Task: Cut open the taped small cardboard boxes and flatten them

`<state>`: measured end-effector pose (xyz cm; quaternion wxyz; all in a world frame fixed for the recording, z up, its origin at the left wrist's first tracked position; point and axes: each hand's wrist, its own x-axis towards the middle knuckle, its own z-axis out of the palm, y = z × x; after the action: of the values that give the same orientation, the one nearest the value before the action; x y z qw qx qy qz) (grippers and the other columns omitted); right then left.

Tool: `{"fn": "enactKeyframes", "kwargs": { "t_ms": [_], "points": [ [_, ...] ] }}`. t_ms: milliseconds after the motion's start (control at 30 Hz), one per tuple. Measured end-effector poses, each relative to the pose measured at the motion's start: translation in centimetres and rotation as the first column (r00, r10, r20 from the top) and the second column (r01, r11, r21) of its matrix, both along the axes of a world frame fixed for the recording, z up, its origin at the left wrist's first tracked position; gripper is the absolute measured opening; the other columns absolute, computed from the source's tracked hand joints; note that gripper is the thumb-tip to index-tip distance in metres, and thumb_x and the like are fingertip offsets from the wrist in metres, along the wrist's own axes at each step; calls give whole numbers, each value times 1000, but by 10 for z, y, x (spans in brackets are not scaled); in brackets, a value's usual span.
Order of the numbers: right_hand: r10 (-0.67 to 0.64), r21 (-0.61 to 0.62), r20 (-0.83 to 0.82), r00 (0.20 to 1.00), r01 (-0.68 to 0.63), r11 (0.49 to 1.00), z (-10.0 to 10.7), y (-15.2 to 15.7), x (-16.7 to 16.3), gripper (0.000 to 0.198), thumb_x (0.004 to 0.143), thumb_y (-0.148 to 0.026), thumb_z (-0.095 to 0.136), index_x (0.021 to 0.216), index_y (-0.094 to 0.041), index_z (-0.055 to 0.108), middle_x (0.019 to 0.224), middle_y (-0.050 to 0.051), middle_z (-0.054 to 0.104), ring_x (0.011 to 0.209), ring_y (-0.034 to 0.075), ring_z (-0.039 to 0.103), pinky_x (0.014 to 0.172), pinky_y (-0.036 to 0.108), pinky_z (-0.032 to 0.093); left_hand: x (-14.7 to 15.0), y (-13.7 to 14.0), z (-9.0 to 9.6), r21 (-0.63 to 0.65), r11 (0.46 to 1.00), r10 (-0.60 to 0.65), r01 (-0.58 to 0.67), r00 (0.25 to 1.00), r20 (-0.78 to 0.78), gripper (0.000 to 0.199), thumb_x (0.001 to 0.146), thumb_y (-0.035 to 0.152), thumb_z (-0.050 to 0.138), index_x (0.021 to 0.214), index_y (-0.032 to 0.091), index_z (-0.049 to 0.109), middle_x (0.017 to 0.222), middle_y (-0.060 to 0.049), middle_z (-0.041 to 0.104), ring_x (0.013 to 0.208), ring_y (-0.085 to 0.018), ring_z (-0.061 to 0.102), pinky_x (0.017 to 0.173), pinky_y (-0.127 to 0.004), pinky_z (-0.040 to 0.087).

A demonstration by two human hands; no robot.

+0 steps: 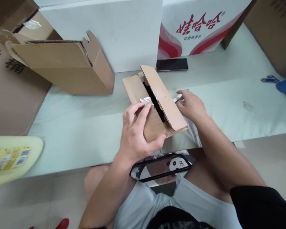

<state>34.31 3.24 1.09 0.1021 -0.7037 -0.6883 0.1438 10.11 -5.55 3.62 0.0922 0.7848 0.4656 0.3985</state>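
A small brown cardboard box (154,127) rests on the pale green surface with its top flaps partly raised. A dark gap runs between the flaps, and the right flap (163,95) tilts up. Crumpled clear tape (146,100) sticks to the left flap. My left hand (138,130) grips the box, fingertips by the tape and thumb at the near edge. On the far side of the raised flap, my right hand (192,103) is closed on a slim white-and-grey object (177,98); its kind is unclear. The box's inside is too dark to make out.
A larger open carton (69,76) stands at the left, before white boxes (100,35). A phone (172,64) lies behind the small box. Blue-handled scissors (269,79) lie far right. A yellow labelled object (14,157) is at the near left; a panda-printed item (162,168) sits at my lap.
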Motion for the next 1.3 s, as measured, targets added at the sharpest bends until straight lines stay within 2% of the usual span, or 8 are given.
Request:
{"fn": "enactKeyframes", "kwargs": {
  "t_ms": [167, 400, 533, 700, 867, 1033, 1200, 1300],
  "points": [
    [19, 146, -315, 949, 28, 989, 0, 1, -2, 39, 86, -24, 53, 121, -18, 68, 104, 10, 72, 89, 24, 65, 83, 39, 52, -1, 0, 0, -31, 1000, 5, -5, 1000, -3, 85, 84, 66, 62, 154, 24, 40, 142, -16, 46, 137, -37, 47, 118, -57, 42],
    [544, 376, -737, 401, -426, 823, 21, -17, -3, 78, 78, -68, 76, 142, -33, 50, 149, 9, 50, 139, 31, 51, 103, 44, 56, -4, 4, -8, -6, 999, 49, -49, 998, 33, 86, 81, 70, 66, 152, 28, 40, 146, -15, 42, 142, -40, 42, 120, -60, 37],
    [640, 417, -646, 416, -509, 753, 31, -27, -10, 90, 72, -63, 85, 147, -32, 47, 158, 12, 39, 153, 34, 36, 112, 48, 52, -4, 9, -14, 65, 997, 42, -48, 994, 103, 92, 80, 79, 63, 152, 27, 41, 146, -15, 39, 143, -40, 40, 120, -61, 36],
    [457, 351, -752, 475, -298, 888, 33, -29, -17, 50, 93, -58, 65, 134, -31, 56, 139, 8, 62, 125, 27, 63, 98, 43, 60, -10, 11, -18, 46, 999, -17, 3, 957, 288, 75, 89, 74, 53, 150, 30, 45, 148, -13, 40, 143, -37, 40, 114, -53, 44],
    [321, 344, -892, 319, 17, 939, 27, -24, -16, 38, 87, -64, 69, 109, -33, 71, 109, 0, 74, 101, 24, 71, 92, 44, 61, -32, 23, -18, -54, 988, 144, -142, 756, 638, 63, 83, 65, 68, 136, 34, 57, 146, -4, 48, 141, -30, 43, 108, -42, 48],
    [379, 379, -925, -13, -71, 923, 31, -26, -15, 22, 79, -48, 82, 93, -31, 81, 96, -1, 78, 88, 20, 74, 82, 37, 62, -59, 31, 1, -223, 975, 191, 19, 452, 872, 46, 83, 61, 66, 119, 34, 68, 126, 1, 68, 131, -26, 58, 118, -46, 43],
    [422, 397, -870, 256, -145, 906, 39, -30, -16, 20, 91, -45, 73, 87, -25, 78, 83, 2, 74, 77, 16, 69, 72, 33, 56, -75, 25, 18, -384, 794, 77, 472, 548, 833, 60, 68, 56, 84, 120, 30, 72, 125, -6, 71, 127, -29, 63, 103, -45, 57],
    [367, 365, -809, 460, -96, 926, 42, -31, -18, 23, 92, -43, 72, 80, -23, 73, 77, 1, 69, 73, 15, 63, 70, 33, 52, -75, 21, 24, -286, 796, -27, 534, 503, 864, 62, 72, 63, 80, 121, 26, 72, 122, -7, 72, 122, -30, 65, 100, -44, 59]
  ]
}}
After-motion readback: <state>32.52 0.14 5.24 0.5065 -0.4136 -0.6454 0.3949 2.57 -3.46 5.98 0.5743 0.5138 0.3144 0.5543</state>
